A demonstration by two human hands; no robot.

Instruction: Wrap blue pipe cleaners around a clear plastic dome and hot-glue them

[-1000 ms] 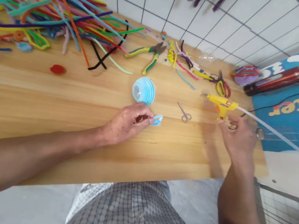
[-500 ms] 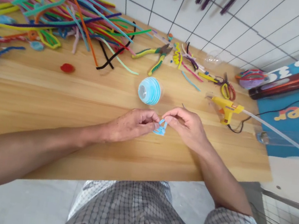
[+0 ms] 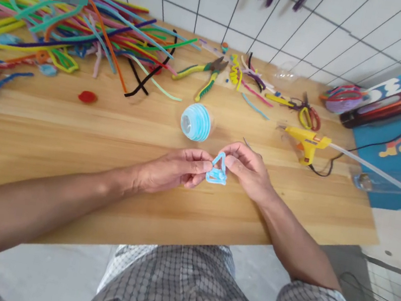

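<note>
Between my two hands is a light blue pipe cleaner (image 3: 216, 177) bent into a small shape, a triangular loop on top and a flatter loop below. My left hand (image 3: 179, 167) pinches its left side between thumb and forefinger. On the other side, my right hand (image 3: 245, 169) grips the upper right edge with thumb and fingertips. Just beyond my hands, a clear rounded cup wrapped in light blue bands (image 3: 197, 122) lies tilted on the wooden table (image 3: 113, 130).
Many coloured pipe cleaners (image 3: 100, 35) are heaped at the back left, near a red disc (image 3: 87, 97). Pliers (image 3: 208, 73) lie behind the cup. To the right are scissors (image 3: 308, 114), a yellow glue gun (image 3: 307, 142) with its cord, and a dark red flask (image 3: 392, 101).
The blue pipe cleaner shape has turned to show more of its triangular loop. My left fingers have shifted on it, with the lower fingers curling beneath. The view has moved slightly.
</note>
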